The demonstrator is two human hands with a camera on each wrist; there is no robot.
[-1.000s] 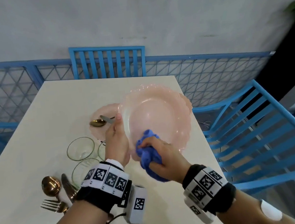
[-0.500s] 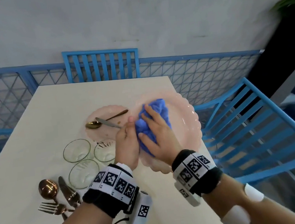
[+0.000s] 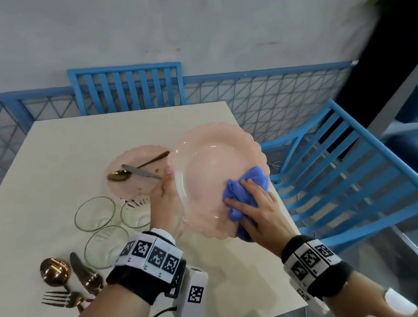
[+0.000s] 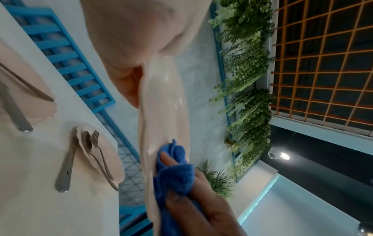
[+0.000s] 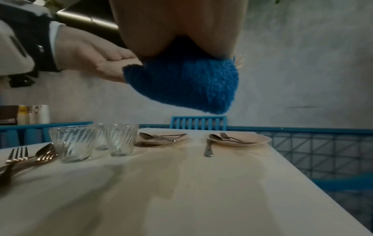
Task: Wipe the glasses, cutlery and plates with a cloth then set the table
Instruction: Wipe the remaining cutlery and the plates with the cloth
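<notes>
A pink scalloped plate [image 3: 211, 163] is held tilted above the table's right side. My left hand [image 3: 165, 198] grips its left rim, thumb on the front. My right hand [image 3: 253, 203] holds a bunched blue cloth [image 3: 254, 179] against the lower right of the plate's face. In the left wrist view the plate [image 4: 161, 99] shows edge-on, with the cloth [image 4: 175, 174] and fingers on its face. In the right wrist view the cloth [image 5: 185, 83] hangs under my palm. Three glasses [image 3: 95, 213] and gold cutlery [image 3: 54, 270] lie at the left.
A second pink plate [image 3: 123, 158] carries a spoon and a knife. A third plate [image 5: 254, 138] with a spoon and a fork sits near the far right edge, a knife [image 5: 209, 148] beside it. Blue chairs stand at the far end [image 3: 128, 89] and right [image 3: 348, 167].
My right hand has swept the cloth from the plate's lower left, across its upper middle, down to its lower right. The left hand keeps its grip on the rim.
</notes>
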